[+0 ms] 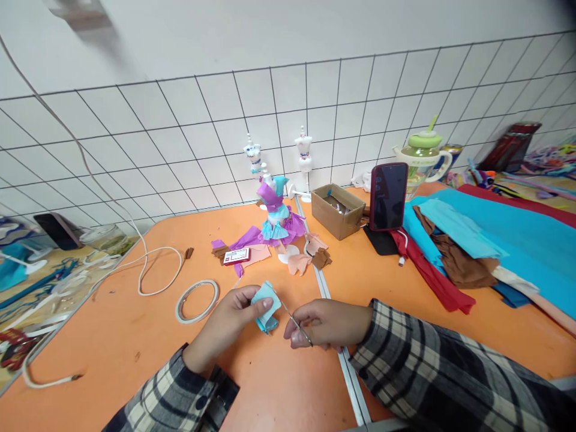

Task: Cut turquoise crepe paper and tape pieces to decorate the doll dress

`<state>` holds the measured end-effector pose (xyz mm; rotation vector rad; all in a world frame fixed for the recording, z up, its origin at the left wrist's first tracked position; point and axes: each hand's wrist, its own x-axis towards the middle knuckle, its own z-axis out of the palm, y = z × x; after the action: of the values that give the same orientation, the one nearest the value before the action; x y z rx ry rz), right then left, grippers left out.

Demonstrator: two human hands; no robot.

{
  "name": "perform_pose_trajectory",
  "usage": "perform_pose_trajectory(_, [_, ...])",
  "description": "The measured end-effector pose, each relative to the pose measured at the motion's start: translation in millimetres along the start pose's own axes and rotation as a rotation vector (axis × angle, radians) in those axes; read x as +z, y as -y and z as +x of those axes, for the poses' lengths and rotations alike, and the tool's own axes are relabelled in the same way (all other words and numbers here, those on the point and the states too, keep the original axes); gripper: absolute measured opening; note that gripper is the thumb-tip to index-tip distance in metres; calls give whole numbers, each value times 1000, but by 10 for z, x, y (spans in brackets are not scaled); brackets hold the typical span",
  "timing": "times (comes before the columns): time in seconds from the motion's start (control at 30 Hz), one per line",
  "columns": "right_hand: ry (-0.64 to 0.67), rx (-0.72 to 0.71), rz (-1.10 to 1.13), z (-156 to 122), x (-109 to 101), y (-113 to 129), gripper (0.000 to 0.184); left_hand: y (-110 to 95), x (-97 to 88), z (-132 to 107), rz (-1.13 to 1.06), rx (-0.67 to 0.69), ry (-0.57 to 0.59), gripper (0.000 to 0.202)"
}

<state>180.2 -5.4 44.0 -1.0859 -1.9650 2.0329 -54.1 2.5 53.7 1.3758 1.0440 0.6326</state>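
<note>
Between thumb and fingers, my left hand (pixel 243 309) pinches a small folded piece of light blue crepe paper (pixel 266 300). My right hand (pixel 315 324) grips a pair of scissors (pixel 294 321), its metal blades pointing up and left, close to the paper's right edge. I cannot tell whether the blades touch the paper. Beyond both hands stands a miniature dress form (pixel 275 210) dressed in purple and blue crepe paper. Scraps of purple, peach and brown paper (pixel 256 254) lie around its base, along with a small red and white box (pixel 237 257).
A roll of double-sided tape (pixel 197 301) lies left of my hands. Behind are two white mini dress forms (pixel 304 153), a cardboard box (pixel 338 210) and a propped phone (pixel 388 197). Coloured crepe paper sheets (pixel 508 228) cover the right. A white cable (pixel 143 264) curls at left.
</note>
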Motion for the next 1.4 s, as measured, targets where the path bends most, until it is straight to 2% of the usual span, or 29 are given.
perform_pose_trajectory(0.13, [21,-47,-6,27,-12,-20,44,2,-17,2,14,-6,18,34])
perform_pose_trajectory(0.33, [-54,-165,-67,110,-15,-134,42,-41,33,4,30,-21,24,36])
perform_pose_trajectory(0.8, [-139,-175,-83,95,2,-126,42,-55,39,3,53,-27,-12,36])
perform_pose_trajectory(1.03, [-126,-165,-116,85,7,-98,43,-55,55,5,49,-12,-21,35])
perform_pose_trajectory(1.4, [-180,-157,-72,91,26,-99,42,-24,25,12,32,-29,-39,35])
